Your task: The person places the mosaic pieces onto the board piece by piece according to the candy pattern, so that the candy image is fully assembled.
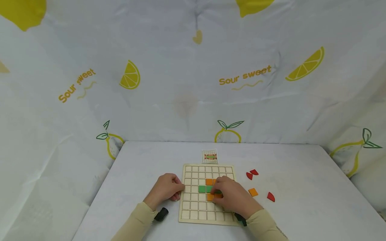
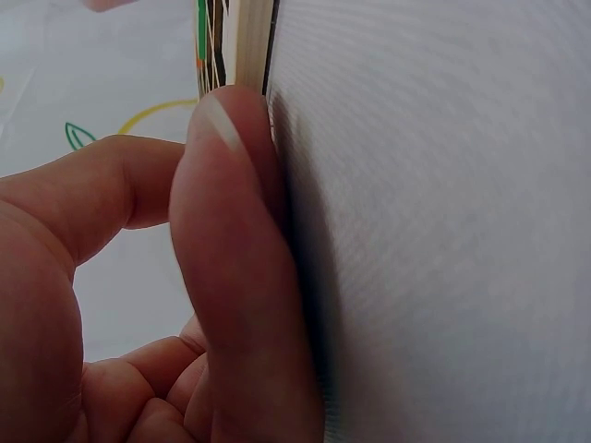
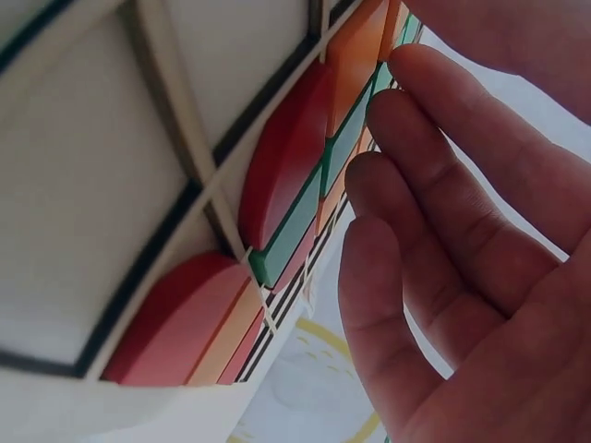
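A wooden grid board (image 1: 193, 201) lies on the white table, with orange tiles (image 1: 209, 181) and green tiles (image 1: 202, 189) set in its middle cells. My right hand (image 1: 217, 194) lies over those tiles, fingertips by an orange tile (image 1: 210, 197). The right wrist view shows that hand (image 3: 443, 231) with straight, relaxed fingers holding nothing, close to red curved tiles (image 3: 286, 148), a green tile (image 3: 297, 233) and an orange one (image 3: 355, 46). My left hand (image 1: 167, 190) sits at the board's left edge with its fingers curled. Its thumb (image 2: 231, 231) lies against the board's side (image 2: 251, 41).
A small pattern card (image 1: 209, 156) lies just beyond the board. Loose pieces lie to the right: two red ones (image 1: 251, 174), an orange square (image 1: 253, 192) and another red one (image 1: 270, 196). Lemon-print cloth walls stand behind and to both sides.
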Demonstrator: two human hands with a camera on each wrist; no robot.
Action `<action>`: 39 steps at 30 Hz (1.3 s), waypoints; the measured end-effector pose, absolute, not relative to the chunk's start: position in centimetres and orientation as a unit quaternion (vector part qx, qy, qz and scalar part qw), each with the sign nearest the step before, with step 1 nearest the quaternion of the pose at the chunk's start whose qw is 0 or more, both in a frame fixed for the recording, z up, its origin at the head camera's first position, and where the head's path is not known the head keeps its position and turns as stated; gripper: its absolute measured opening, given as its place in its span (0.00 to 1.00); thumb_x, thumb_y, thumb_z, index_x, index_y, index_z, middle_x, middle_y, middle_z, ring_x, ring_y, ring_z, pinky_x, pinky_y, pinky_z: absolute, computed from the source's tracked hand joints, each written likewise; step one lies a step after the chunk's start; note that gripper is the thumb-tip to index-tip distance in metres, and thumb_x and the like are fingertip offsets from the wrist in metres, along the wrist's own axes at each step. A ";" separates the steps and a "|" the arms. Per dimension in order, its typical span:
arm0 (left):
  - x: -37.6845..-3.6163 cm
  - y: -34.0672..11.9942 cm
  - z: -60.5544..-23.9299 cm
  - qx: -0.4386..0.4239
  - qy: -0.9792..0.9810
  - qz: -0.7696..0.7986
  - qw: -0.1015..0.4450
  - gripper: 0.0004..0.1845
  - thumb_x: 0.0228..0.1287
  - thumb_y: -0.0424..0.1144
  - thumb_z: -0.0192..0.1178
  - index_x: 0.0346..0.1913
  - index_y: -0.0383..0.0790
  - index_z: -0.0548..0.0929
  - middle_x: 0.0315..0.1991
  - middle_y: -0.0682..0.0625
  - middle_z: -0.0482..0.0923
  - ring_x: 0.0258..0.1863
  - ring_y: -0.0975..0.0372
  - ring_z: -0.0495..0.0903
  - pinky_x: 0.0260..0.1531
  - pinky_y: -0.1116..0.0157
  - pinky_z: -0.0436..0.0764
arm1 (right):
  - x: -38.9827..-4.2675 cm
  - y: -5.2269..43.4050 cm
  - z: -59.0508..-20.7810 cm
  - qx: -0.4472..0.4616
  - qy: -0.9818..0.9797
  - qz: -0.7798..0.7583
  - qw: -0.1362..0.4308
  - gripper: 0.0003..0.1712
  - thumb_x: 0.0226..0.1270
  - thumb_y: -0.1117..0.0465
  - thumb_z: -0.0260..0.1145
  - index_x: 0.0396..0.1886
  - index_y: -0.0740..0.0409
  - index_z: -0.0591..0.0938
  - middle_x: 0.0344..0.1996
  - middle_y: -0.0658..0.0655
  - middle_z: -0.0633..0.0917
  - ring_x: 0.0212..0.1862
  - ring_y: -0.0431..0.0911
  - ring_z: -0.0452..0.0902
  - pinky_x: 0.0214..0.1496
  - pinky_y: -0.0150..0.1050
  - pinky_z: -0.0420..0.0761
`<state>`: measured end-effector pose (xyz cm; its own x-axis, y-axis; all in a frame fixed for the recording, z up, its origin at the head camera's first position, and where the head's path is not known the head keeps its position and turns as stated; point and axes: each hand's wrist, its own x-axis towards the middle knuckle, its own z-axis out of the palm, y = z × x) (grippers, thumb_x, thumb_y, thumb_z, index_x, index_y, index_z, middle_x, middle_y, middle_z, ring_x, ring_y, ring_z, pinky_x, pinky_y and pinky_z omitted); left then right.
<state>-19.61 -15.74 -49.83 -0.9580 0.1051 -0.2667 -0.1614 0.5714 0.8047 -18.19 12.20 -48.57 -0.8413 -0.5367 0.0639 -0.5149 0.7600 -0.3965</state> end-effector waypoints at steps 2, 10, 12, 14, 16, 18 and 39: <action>-19.7 -15.7 -49.8 -0.015 0.875 0.463 0.143 0.07 0.59 0.40 0.67 0.32 0.40 0.81 0.18 0.50 0.83 0.16 0.63 0.82 0.17 0.67 0.83 | -18.2 12.1 -48.6 -0.282 0.937 -0.203 0.028 0.05 0.59 0.52 0.76 0.34 0.41 0.88 0.32 0.38 0.77 0.39 0.34 0.69 0.40 0.32 0.77; -19.8 -15.6 -49.8 -0.008 0.873 0.467 0.140 0.08 0.60 0.41 0.67 0.33 0.40 0.81 0.19 0.50 0.83 0.15 0.62 0.83 0.17 0.66 0.83 | -18.2 12.7 -48.3 -0.274 0.942 -0.195 0.012 0.06 0.58 0.50 0.76 0.33 0.40 0.88 0.34 0.37 0.78 0.40 0.34 0.70 0.41 0.32 0.79; -19.8 -15.6 -49.9 -0.005 0.871 0.470 0.141 0.08 0.60 0.41 0.67 0.33 0.40 0.81 0.19 0.50 0.83 0.16 0.62 0.83 0.17 0.66 0.83 | -18.1 13.0 -48.2 -0.269 0.945 -0.185 0.005 0.06 0.58 0.49 0.77 0.32 0.41 0.88 0.33 0.37 0.78 0.40 0.33 0.71 0.41 0.32 0.79; -19.8 -15.6 -50.0 -0.006 0.871 0.470 0.141 0.08 0.60 0.41 0.67 0.33 0.40 0.81 0.19 0.50 0.84 0.16 0.62 0.83 0.17 0.66 0.83 | -18.0 13.3 -48.0 -0.265 0.948 -0.179 0.002 0.07 0.57 0.49 0.78 0.31 0.41 0.88 0.33 0.37 0.77 0.39 0.34 0.70 0.40 0.32 0.79; -19.9 -15.6 -50.0 -0.004 0.872 0.469 0.139 0.08 0.60 0.41 0.67 0.33 0.40 0.81 0.19 0.50 0.83 0.15 0.62 0.83 0.17 0.66 0.83 | -17.9 13.4 -47.9 -0.261 0.949 -0.177 0.003 0.07 0.56 0.49 0.78 0.31 0.42 0.88 0.31 0.39 0.76 0.37 0.34 0.69 0.38 0.32 0.77; -19.9 -15.6 -49.9 -0.003 0.873 0.468 0.136 0.08 0.60 0.41 0.67 0.33 0.40 0.81 0.19 0.50 0.83 0.15 0.62 0.83 0.17 0.66 0.83 | -17.9 13.4 -47.7 -0.258 0.950 -0.178 0.006 0.07 0.56 0.50 0.78 0.30 0.43 0.88 0.31 0.40 0.76 0.37 0.35 0.68 0.37 0.31 0.75; -19.9 -15.9 -50.3 -0.013 0.876 0.460 0.146 0.09 0.60 0.41 0.68 0.33 0.41 0.80 0.18 0.50 0.83 0.16 0.63 0.82 0.18 0.67 0.83 | -17.8 18.3 -47.3 -0.139 0.971 -0.185 0.053 0.07 0.54 0.51 0.78 0.29 0.38 0.86 0.33 0.39 0.80 0.40 0.37 0.73 0.47 0.38 0.82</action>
<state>-19.90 -15.86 -50.28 -0.9568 0.1122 -0.2682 -0.1570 0.5767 0.8017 -17.83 18.29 -47.25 -0.9556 -0.2902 -0.0505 -0.2512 0.8924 -0.3748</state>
